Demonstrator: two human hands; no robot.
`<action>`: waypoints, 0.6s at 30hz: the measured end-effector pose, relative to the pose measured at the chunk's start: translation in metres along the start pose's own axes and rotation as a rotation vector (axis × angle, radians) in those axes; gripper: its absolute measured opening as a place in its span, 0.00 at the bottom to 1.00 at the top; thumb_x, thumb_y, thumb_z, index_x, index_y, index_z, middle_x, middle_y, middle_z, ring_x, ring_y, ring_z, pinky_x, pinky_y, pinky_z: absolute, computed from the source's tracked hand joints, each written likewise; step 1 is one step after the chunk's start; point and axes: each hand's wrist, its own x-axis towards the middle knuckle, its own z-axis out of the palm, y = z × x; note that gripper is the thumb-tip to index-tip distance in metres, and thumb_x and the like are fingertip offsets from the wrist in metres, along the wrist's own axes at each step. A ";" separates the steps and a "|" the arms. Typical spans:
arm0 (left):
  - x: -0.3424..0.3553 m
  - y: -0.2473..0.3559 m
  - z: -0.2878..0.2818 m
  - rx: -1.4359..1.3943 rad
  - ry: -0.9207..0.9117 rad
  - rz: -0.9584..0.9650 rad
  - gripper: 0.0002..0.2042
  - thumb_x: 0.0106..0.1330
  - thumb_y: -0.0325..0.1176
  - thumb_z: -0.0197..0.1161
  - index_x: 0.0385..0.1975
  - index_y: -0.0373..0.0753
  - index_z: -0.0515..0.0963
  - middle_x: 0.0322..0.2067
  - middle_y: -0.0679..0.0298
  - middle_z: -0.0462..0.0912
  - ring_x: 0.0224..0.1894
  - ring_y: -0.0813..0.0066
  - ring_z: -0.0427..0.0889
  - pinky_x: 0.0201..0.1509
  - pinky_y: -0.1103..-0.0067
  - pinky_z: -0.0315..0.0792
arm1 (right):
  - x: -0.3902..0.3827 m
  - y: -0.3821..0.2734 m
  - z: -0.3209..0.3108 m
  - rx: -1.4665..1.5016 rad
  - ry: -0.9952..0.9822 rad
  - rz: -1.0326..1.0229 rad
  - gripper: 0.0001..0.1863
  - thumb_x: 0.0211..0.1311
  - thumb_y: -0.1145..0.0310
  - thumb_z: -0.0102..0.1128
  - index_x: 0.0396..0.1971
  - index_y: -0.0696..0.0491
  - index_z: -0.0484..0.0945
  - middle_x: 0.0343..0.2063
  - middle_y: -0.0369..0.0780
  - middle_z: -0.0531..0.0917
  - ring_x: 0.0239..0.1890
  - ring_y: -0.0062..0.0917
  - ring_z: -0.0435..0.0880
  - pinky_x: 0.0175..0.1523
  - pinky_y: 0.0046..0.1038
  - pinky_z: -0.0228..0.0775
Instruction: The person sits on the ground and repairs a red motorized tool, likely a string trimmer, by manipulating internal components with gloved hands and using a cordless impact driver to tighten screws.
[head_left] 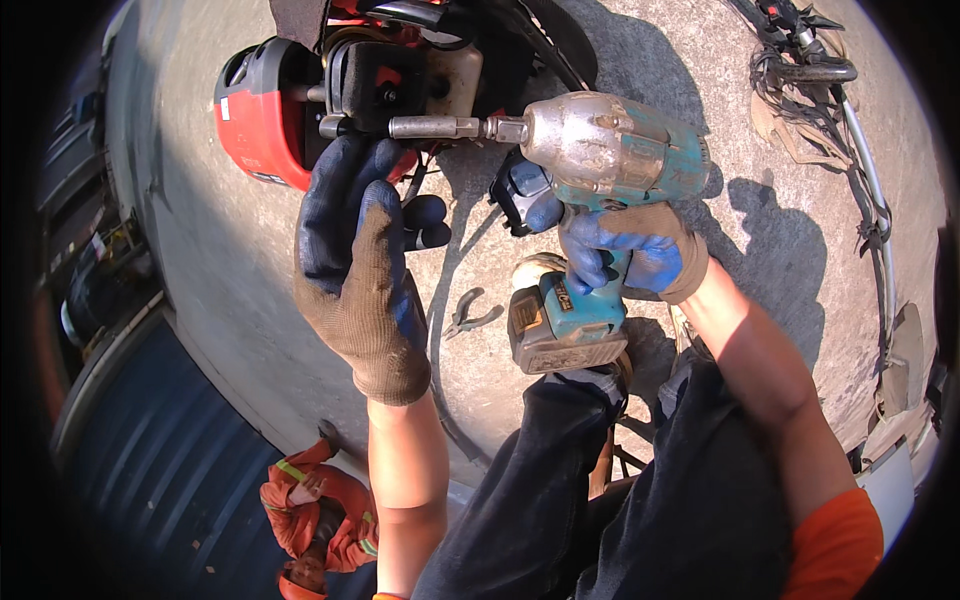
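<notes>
My right hand [628, 252], in a blue and brown work glove, grips the handle of a teal cordless impact wrench [610, 150]. Its long socket extension [435, 127] points left into a small red and black engine [300, 100] lying on the concrete. My left hand [355, 250], gloved the same way, reaches up with fingers together against the engine's lower side, just under the socket. What the fingertips touch is hidden by the engine body.
Pliers [468, 312] lie on the concrete between my arms. A long metal shaft with handlebar and cables [850, 110] curves along the right. My dark-trousered knees [600, 480] fill the bottom. A person in orange [320, 510] crouches low left, beside a blue corrugated wall [160, 460].
</notes>
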 end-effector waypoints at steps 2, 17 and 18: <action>0.016 0.002 -0.011 0.337 0.096 0.352 0.20 0.69 0.26 0.58 0.59 0.27 0.70 0.53 0.49 0.78 0.47 0.69 0.82 0.53 0.77 0.77 | 0.005 -0.001 -0.008 -0.105 -0.039 -0.043 0.27 0.58 0.62 0.64 0.52 0.63 0.73 0.20 0.37 0.74 0.21 0.21 0.74 0.32 0.29 0.72; 0.116 0.020 -0.047 0.900 -0.302 0.284 0.43 0.52 0.44 0.75 0.68 0.37 0.61 0.59 0.53 0.68 0.60 0.62 0.70 0.63 0.69 0.68 | 0.021 0.009 -0.004 -0.167 0.142 -0.191 0.19 0.59 0.70 0.66 0.50 0.58 0.78 0.38 0.39 0.84 0.23 0.15 0.76 0.31 0.19 0.73; 0.120 0.016 -0.049 0.813 -0.335 0.326 0.41 0.53 0.43 0.74 0.66 0.36 0.62 0.56 0.55 0.72 0.57 0.65 0.72 0.62 0.70 0.68 | 0.022 0.008 -0.003 -0.174 0.145 -0.197 0.19 0.59 0.70 0.66 0.50 0.58 0.78 0.41 0.39 0.84 0.24 0.15 0.76 0.31 0.20 0.73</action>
